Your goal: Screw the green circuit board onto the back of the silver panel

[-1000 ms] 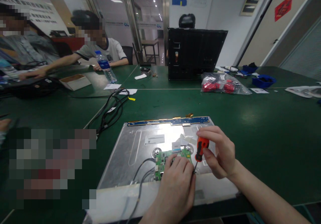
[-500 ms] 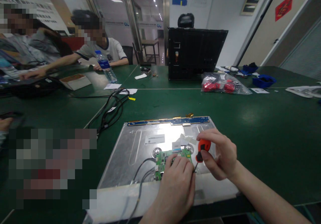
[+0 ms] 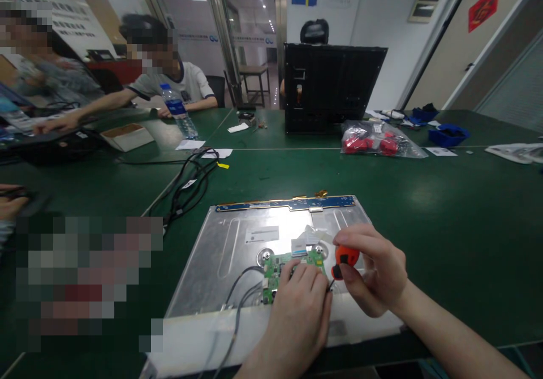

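My right hand (image 3: 373, 268) grips a short red-and-black screwdriver (image 3: 347, 255) between thumb and fingers. The tool leans, its thin shaft pointing down and left to the right edge of a green circuit board (image 3: 271, 277). On that board rests my left hand (image 3: 299, 305), fingers curled over it and hiding much of its right half; its fingertips lie close to the screwdriver tip. The board sits on the silver metal back of a display panel (image 3: 220, 249), which lies flat before me. Dark cables (image 3: 240, 311) run from the board's left side. A blue board strip (image 3: 288, 203) lines the panel's far edge.
A black monitor (image 3: 333, 87) stands at the back, beside a clear bag of red items (image 3: 377, 141). Coiled black cables (image 3: 190, 186) and a water bottle (image 3: 180, 113) are to the left. A co-worker (image 3: 169, 73) sits at the far left of the green table (image 3: 424, 198).
My right hand has turned slightly and shifted a little right and down, tilting the screwdriver handle. My left hand stays in place on the board.
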The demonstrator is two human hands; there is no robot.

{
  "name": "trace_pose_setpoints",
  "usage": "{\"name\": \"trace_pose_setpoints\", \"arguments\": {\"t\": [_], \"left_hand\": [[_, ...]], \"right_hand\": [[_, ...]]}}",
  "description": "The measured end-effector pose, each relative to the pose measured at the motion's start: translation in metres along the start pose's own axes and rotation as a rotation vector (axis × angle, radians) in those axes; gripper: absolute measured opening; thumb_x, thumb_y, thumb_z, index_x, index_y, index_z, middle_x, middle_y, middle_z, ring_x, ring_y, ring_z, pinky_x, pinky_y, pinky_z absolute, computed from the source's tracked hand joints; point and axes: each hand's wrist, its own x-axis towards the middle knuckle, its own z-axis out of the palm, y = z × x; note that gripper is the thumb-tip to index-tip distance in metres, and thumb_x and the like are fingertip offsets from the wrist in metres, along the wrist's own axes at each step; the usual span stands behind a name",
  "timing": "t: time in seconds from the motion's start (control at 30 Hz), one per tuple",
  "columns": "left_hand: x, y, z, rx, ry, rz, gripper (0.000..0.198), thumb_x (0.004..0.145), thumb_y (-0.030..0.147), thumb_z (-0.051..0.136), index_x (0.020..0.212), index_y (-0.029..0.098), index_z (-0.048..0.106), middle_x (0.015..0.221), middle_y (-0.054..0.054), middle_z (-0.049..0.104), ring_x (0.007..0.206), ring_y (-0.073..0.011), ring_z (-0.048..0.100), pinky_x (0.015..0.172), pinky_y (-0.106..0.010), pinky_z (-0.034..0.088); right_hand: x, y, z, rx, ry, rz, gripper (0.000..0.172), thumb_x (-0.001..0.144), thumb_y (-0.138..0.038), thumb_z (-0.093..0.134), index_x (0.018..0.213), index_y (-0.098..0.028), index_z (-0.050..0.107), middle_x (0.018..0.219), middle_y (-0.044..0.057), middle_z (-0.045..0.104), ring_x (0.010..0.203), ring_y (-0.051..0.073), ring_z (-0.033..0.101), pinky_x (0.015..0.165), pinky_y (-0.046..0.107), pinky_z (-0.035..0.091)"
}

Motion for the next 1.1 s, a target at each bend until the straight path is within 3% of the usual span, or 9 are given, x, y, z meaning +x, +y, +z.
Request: {"name": "trace_pose_setpoints", "arguments": {"t": [0.4, 0.87, 1.1], "left_hand": [[0.001, 0.001, -0.002, 0.022, 0.041, 0.032, 0.012, 0.087, 0.01, 0.049, 0.091, 0.019, 0.056, 0.089, -0.005, 0.064, 0.086, -0.0247, 0.059, 0.095, -0.047, 0.044], [-0.001, -0.001, 0.001, -0.016, 0.043, 0.042, 0.015, 0.088, 0.009, 0.046, 0.093, 0.019, 0.056, 0.092, -0.006, 0.066, 0.089, -0.0259, 0.059, 0.097, -0.049, 0.043], [0.0, 0.0, 0.0, -0.016, 0.057, 0.042, 0.014, 0.087, 0.008, 0.047, 0.09, 0.019, 0.055, 0.089, -0.005, 0.064, 0.087, -0.0252, 0.059, 0.095, -0.048, 0.043]], "right_hand": [[-0.008, 0.001, 0.002, -0.045, 0.021, -0.005, 0.051, 0.077, -0.012, 0.056, 0.128, -0.013, 0.054, 0.089, 0.008, 0.065, 0.073, 0.019, 0.063, 0.05, 0.029, 0.053], [0.003, -0.002, 0.0, -0.176, 0.001, -0.023, 0.038, 0.082, -0.016, 0.057, 0.12, -0.017, 0.055, 0.083, 0.005, 0.062, 0.066, 0.017, 0.06, 0.048, 0.028, 0.051], [0.009, -0.001, 0.0, -0.106, -0.05, 0.002, 0.04, 0.08, -0.018, 0.056, 0.12, -0.017, 0.053, 0.084, 0.006, 0.062, 0.069, 0.019, 0.061, 0.052, 0.03, 0.053]]}}
